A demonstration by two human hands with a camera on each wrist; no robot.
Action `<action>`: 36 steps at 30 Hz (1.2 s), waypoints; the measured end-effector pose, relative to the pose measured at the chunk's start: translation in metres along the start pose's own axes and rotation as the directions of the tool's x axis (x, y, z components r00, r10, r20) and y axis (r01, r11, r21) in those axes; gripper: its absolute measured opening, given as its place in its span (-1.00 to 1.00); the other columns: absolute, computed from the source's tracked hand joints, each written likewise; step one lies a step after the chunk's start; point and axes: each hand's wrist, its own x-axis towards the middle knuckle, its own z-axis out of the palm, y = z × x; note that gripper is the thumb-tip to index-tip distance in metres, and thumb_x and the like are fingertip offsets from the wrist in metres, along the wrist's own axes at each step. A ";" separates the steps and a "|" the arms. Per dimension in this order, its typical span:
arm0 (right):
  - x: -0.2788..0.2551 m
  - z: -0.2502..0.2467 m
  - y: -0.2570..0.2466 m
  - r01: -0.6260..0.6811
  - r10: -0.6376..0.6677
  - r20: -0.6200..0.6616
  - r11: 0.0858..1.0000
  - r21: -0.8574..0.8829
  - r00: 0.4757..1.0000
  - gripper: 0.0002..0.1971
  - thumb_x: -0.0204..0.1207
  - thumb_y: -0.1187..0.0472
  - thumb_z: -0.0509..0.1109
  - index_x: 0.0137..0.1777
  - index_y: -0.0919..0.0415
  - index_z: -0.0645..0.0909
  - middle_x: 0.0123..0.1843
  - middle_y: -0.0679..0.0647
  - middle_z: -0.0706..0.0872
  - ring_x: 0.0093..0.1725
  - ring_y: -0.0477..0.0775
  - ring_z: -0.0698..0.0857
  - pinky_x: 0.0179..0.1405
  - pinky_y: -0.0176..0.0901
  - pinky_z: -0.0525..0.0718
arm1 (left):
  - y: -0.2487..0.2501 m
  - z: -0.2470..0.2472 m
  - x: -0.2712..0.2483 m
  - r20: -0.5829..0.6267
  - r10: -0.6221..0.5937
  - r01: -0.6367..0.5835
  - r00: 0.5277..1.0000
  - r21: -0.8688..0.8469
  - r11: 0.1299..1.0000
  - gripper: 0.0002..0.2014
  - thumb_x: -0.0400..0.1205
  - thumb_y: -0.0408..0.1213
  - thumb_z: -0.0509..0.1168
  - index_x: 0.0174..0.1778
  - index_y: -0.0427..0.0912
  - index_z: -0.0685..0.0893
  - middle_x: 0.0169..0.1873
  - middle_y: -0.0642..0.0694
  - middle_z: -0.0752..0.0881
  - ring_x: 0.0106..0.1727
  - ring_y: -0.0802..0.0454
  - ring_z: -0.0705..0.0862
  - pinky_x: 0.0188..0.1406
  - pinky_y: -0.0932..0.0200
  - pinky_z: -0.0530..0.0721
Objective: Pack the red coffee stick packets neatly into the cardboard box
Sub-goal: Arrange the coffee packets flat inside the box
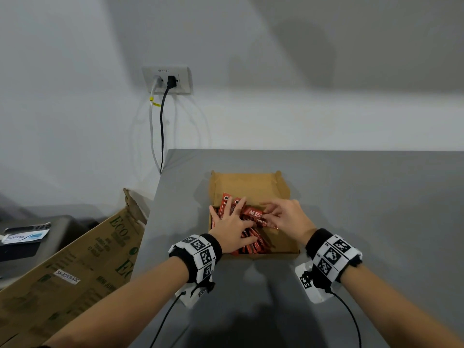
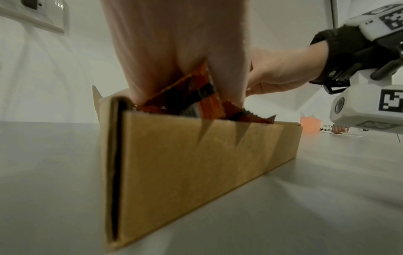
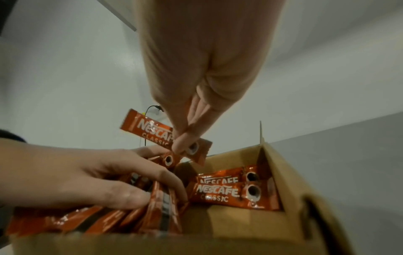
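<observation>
An open shallow cardboard box (image 1: 251,184) lies on the grey table. Several red coffee stick packets (image 1: 251,242) fill its near left part. My left hand (image 1: 229,219) lies on them with fingers spread, pressing a row of packets (image 3: 152,217) that stand on edge. My right hand (image 3: 183,143) pinches one red packet (image 3: 150,129) by its end, lifted above the box over the pile. Two more packets (image 3: 231,189) lie flat against the box's far wall. In the left wrist view the box's outer wall (image 2: 196,163) hides most of the contents.
A big printed carton (image 1: 75,259) leans against the table's left edge (image 1: 153,209). A wall socket (image 1: 167,80) with two cables hangs behind. Bare grey table (image 1: 376,209) stretches right of the box. A small orange object (image 2: 310,124) stands far off.
</observation>
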 end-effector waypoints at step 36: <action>0.019 0.003 0.022 0.071 0.061 0.172 0.739 -0.670 0.983 -0.83 0.54 0.38 0.22 -0.02 0.24 0.63 0.00 0.17 0.72 -0.01 0.22 0.68 -0.05 -0.01 0.63 | -0.001 0.002 0.001 -0.004 0.015 -0.015 1.000 0.007 1.000 -0.54 0.65 0.19 0.09 0.47 0.20 0.42 0.65 -0.10 -0.25 0.61 -0.34 -0.34 0.34 -0.68 -0.18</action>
